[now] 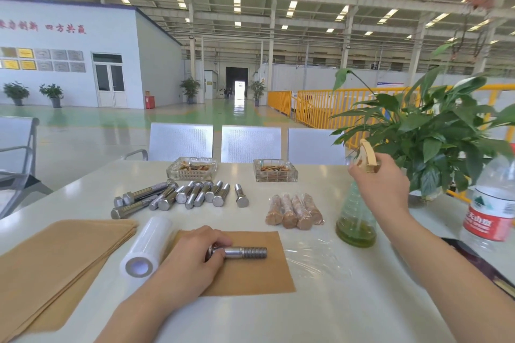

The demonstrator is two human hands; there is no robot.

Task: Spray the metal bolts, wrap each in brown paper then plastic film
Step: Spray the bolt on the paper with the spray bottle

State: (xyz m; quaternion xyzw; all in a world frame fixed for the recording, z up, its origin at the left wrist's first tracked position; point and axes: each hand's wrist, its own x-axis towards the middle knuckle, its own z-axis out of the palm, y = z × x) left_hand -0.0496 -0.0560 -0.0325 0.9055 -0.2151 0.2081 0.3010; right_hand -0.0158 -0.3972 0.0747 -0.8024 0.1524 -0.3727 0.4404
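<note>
A steel bolt lies on a single sheet of brown paper in front of me, thread pointing right. My left hand grips its head end. My right hand holds the neck of a clear spray bottle with greenish liquid, which stands on the table to the right. Several bare bolts lie in a row further back. Several wrapped bolts lie beside them. A roll of plastic film lies left of my hand, next to a stack of brown paper.
A loose piece of film lies on the white table right of the sheet. Two glass ashtrays stand at the back. A potted plant and a water bottle stand at the right. Metal chairs line the far edge.
</note>
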